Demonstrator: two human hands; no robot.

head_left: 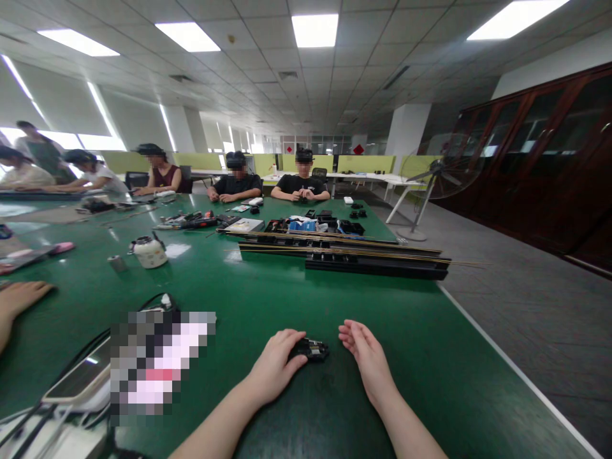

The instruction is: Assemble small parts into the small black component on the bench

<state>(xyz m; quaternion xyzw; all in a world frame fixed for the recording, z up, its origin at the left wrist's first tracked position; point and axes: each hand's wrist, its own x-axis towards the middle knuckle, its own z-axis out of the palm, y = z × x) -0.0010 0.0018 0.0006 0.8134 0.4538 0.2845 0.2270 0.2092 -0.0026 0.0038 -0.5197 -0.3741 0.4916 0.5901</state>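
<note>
The black device sits on or just above the bench, its left end held between the fingers of the left hand; its upper side appears uncovered, so work is judged unfinished. The right hand, just beside it, has slightly curled, empty fingers.

Green table, glossy. Black rails lying crosswise near right edge, thin brass-coloured rods along top. Beyond them, blue pack among mixed dark parts. Left: white pot, small grey cylinder just beside. Near left, pale-framed device, dark screen, cables around. Far side: 2 seated people, black tops. Right: standing fan, dark-red wood cabinets. Overhead: 4 light panels.
</note>
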